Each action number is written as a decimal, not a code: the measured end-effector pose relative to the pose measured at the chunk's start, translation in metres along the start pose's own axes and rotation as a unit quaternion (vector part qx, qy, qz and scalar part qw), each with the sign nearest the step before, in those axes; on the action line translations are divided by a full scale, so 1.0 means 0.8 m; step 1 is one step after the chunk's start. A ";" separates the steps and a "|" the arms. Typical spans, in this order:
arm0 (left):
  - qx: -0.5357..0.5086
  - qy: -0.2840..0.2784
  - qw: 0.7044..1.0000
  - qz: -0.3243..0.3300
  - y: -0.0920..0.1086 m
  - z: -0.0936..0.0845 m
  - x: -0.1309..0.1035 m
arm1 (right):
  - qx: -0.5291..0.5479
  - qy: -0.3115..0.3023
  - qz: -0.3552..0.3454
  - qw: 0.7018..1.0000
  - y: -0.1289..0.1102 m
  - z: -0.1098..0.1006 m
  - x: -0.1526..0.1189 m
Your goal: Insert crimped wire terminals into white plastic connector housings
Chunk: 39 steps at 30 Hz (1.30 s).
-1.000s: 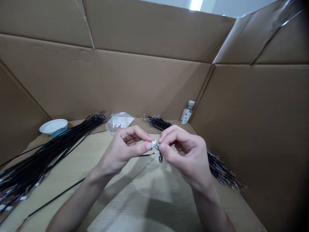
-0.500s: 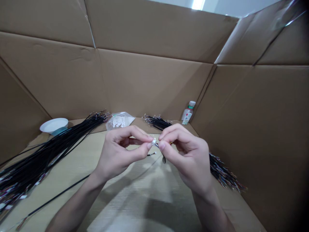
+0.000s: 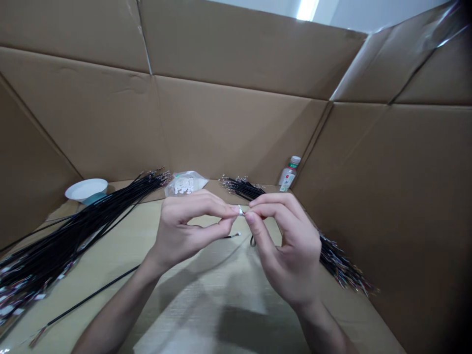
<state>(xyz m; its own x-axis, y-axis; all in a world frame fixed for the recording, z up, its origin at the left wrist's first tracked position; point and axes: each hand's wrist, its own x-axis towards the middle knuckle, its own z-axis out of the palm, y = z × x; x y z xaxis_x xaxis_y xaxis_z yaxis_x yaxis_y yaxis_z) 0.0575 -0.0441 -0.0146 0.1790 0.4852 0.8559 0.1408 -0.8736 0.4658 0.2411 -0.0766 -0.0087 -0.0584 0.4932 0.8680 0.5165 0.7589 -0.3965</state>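
A small, white, block-like connector (image 3: 241, 211) sits between the two hands, in the middle of the scene and raised above the surface. The left hand (image 3: 184, 223) has its thumb and forefinger clamped on the connector's left side. The right hand (image 3: 291, 241) has its thumb and fingertips together just to the right, apparently pinching the thin wires (image 3: 244, 214) beside the connector; the exact contact is too small to make out. Connector and wires lie roughly along one left-to-right line, so each grip faces the other end-on; the connector belongs to the left grip, with the right fingertips very near it. A narrow, dark cable loop (image 3: 251, 244) hangs below the right fingertips. Beyond the left thumb, a thin black cable end with a white tip (image 3: 233, 236) lies on the tan, flat surface (image 3: 118, 246). Near left, a single black cable with bared coloured wires (image 3: 92, 293) passes behind the left forearm. Further left stretches a thick bundle of long black cables (image 3: 106, 216), with a shallow white bowl (image 3: 86, 189) at its far side. On the far side are a clear plastic bag of white pieces (image 3: 184, 184), another black cable bundle (image 3: 241, 188) and, far right, a clear bottle with a green-and-white label (image 3: 289, 173).
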 end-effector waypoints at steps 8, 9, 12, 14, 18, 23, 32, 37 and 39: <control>0.023 0.004 0.999 0.024 0.000 0.011 -0.006 | -0.077 0.034 -0.050 0.995 0.002 0.002 -0.005; 0.025 0.003 0.999 0.023 0.000 0.011 -0.006 | -0.079 0.032 -0.053 0.995 0.003 0.001 -0.005; 0.026 -0.002 0.999 0.028 0.001 0.009 -0.006 | -0.072 0.014 -0.071 0.995 0.004 -0.002 -0.003; 0.029 -0.007 0.999 0.023 0.003 0.007 -0.005 | -0.058 -0.002 -0.082 0.995 0.005 -0.003 -0.002; 0.016 -0.003 1.000 -0.004 0.010 0.003 -0.003 | 0.030 -0.021 -0.040 0.999 0.006 -0.001 0.001; -0.123 0.028 0.973 -0.194 0.010 0.001 -0.001 | 0.201 -0.035 0.092 0.975 0.007 0.005 0.004; -0.290 0.006 0.892 -0.346 -0.005 -0.002 0.010 | 0.391 -0.102 0.265 0.876 0.017 0.009 0.004; -0.297 0.030 0.891 -0.343 -0.008 -0.002 0.011 | 0.438 -0.164 0.311 0.827 0.024 0.008 0.006; -0.272 0.018 0.907 -0.321 -0.008 -0.005 0.012 | 0.439 -0.184 0.306 0.825 0.024 0.011 0.008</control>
<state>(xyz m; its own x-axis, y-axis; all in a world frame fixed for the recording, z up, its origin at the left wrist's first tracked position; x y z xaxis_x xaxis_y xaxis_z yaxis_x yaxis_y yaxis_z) 0.0548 -0.0343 -0.0084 0.1974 0.9075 0.3707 -0.2971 -0.3050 0.9048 0.2435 -0.0549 -0.0134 -0.3542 0.8713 0.3396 -0.2627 0.2558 -0.9304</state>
